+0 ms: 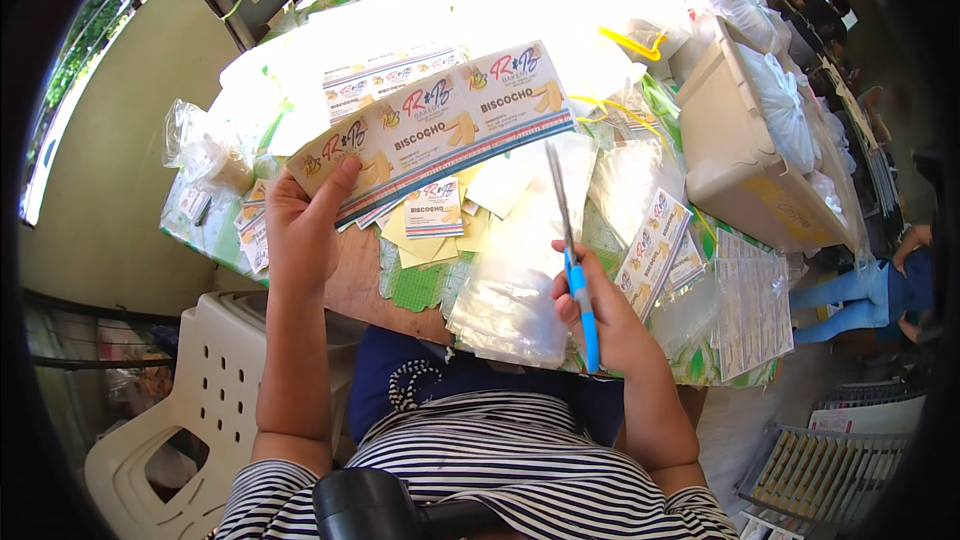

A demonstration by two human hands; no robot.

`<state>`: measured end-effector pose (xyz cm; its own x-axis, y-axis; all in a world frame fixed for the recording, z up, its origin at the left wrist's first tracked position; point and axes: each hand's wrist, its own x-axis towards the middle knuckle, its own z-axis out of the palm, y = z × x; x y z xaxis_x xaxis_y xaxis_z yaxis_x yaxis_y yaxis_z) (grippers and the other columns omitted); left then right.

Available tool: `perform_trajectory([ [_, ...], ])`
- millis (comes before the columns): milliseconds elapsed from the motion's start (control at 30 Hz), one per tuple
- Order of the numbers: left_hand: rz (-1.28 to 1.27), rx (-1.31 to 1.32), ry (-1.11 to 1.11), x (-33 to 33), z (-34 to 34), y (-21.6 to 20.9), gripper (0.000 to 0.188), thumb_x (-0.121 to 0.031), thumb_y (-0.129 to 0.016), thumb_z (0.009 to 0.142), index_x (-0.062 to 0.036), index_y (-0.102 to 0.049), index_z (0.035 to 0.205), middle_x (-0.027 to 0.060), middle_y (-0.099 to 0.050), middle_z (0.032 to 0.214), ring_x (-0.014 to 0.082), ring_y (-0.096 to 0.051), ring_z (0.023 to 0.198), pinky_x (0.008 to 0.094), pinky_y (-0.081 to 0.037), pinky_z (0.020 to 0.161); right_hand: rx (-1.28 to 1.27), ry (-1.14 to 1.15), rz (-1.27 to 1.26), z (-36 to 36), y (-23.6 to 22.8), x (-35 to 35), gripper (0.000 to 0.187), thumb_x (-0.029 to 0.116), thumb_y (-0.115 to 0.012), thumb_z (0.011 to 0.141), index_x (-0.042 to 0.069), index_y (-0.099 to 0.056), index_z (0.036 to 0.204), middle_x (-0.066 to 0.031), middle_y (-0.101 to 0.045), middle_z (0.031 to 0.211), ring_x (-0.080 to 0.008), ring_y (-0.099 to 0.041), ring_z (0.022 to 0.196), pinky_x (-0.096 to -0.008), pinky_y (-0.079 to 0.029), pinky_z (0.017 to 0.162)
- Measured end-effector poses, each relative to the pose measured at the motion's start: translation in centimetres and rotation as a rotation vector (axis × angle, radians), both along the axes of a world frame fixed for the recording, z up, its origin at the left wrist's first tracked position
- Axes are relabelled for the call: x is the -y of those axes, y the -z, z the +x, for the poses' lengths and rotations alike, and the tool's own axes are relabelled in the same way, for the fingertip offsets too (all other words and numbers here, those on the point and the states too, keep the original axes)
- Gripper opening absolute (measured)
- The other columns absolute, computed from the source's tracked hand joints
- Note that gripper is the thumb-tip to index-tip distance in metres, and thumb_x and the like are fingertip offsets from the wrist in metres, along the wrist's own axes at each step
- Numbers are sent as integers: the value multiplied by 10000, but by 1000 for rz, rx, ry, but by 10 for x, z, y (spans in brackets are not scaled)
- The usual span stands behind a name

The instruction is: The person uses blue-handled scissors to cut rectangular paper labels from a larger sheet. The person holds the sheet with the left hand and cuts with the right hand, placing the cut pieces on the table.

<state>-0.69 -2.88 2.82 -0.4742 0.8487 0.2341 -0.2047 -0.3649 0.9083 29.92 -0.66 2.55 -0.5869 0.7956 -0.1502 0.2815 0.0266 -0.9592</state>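
My left hand (312,220) pinches the left end of a printed label strip (432,130), which slants up to the right above the table. In my right hand (612,302) is a pair of scissors (579,290) with blue handles. Their blades point up and away, near the strip's right end, and look close together. Below the strip lies a small cut label (433,208) on a pile of yellowish paper pieces (425,248). Clear plastic bags (515,310) lie stacked between my hands.
More label strips (652,248) and a label sheet (752,305) lie right of my right hand. A beige bin (745,140) holding plastic bags stands at the table's right. At left are a clear bag (212,155) and a beige plastic chair (215,380). People stand in the background.
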Motion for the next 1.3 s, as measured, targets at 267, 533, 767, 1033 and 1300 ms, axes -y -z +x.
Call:
perform_trajectory([
  [267,-16,1,21,7,0,-12,196,-24,-652,872,28,-630,1060,121,-687,1008,135,-659,883,262,-524,784,36,-211,36,-31,-22,-1,579,285,-591,944,58,-328,1408,-25,-482,897,-95,-467,804,-211,-410,751],
  [533,-60,-27,23,15,5,-12,216,-42,-677,864,61,-632,1048,135,-691,980,144,-659,864,262,-532,777,-26,-163,-14,-43,-27,-5,555,338,-552,959,46,-366,1393,-13,-467,884,-75,-434,785,-201,-400,727],
  [767,-54,-30,51,19,7,-13,219,-41,-669,869,65,-629,1057,135,-688,990,137,-651,877,261,-529,784,-42,-166,0,-42,-23,-8,605,406,-546,946,39,-365,1392,-4,-447,875,-63,-416,767,-184,-384,705],
  [1033,-23,-3,48,20,9,-9,237,-44,-668,872,66,-627,1078,126,-688,994,128,-647,874,257,-527,781,-107,-131,-85,-45,-20,-6,603,421,-569,928,50,-391,1370,20,-414,821,-43,-381,701,-179,-352,616],
  [1300,-30,-23,10,18,10,-7,240,-43,-663,876,63,-626,1087,122,-688,993,119,-644,868,249,-523,776,-80,-120,-130,-46,-19,-10,529,360,-635,902,55,-442,1288,13,-468,767,-50,-421,642,-212,-382,584],
])
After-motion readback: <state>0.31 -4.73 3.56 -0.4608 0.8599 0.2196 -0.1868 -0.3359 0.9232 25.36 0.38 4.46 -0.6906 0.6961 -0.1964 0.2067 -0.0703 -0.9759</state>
